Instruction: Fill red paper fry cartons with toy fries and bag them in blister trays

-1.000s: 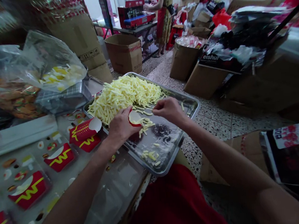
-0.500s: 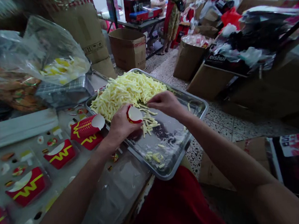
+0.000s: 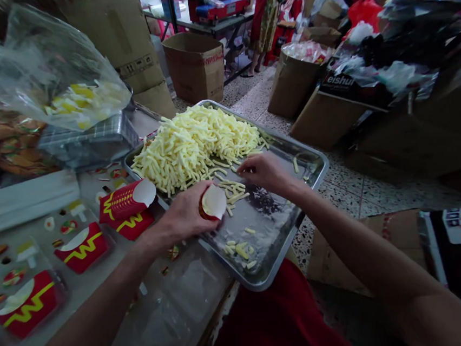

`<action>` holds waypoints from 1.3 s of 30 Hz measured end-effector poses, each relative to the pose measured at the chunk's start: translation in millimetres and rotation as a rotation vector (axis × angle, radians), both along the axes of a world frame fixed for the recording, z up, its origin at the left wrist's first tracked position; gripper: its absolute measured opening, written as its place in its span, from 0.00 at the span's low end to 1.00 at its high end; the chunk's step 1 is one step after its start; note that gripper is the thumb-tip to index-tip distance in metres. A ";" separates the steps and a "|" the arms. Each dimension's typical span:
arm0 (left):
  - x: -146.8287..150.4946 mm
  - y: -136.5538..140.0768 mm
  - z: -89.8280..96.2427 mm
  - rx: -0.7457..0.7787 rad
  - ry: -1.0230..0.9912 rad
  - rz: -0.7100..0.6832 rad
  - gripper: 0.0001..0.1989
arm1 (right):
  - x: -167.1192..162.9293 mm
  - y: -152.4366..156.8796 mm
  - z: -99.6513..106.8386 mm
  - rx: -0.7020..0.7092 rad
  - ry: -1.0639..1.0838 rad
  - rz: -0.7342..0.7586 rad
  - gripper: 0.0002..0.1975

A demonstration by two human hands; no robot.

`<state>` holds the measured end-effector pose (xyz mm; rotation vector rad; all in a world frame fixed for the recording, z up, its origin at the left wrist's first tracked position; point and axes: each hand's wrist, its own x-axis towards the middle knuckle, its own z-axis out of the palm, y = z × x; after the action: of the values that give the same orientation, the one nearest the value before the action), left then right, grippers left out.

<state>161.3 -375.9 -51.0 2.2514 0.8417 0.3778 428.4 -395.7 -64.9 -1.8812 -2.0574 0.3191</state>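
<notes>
My left hand (image 3: 187, 210) is wrapped round a small red fry carton (image 3: 213, 202), its white inside facing up, over the near left edge of a metal tray (image 3: 274, 245). A large heap of pale yellow fries (image 3: 195, 144) fills the far left part of the tray. My right hand (image 3: 267, 174) is over the tray beside the heap, fingers pinched together close to loose fries (image 3: 234, 190). Whether a fry is between those fingertips is hidden. Short broken pieces (image 3: 241, 250) lie near the tray's front corner.
Red cartons with yellow zigzags (image 3: 83, 247) lie on the plastic-covered table at left. Behind them are a clear bag with yellow-and-white pieces (image 3: 81, 103) and a metal tin (image 3: 89, 140). Cardboard boxes (image 3: 194, 67) stand on the floor. A person (image 3: 266, 17) stands at the back.
My left hand has turned the carton, so its white inside shows more toward the right. My right hand has shifted slightly right and down, still pinched. The whole view has shifted a little.
</notes>
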 end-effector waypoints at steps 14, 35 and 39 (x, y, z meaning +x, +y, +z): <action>-12.4 4.8 -8.3 0.006 -0.300 -0.042 0.40 | -10.9 -25.4 -14.3 -0.118 0.642 -0.112 0.10; -4.6 12.2 -5.1 -0.075 -0.105 0.249 0.46 | -38.9 -13.6 50.5 0.097 0.632 -0.067 0.12; -26.4 18.0 1.8 -0.063 -0.203 0.397 0.47 | 5.1 -14.6 22.4 0.068 0.418 -0.267 0.10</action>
<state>134.8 -357.9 -49.2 1.9419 1.1721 0.7369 433.5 -410.3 -42.4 -1.8332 -1.5089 0.5159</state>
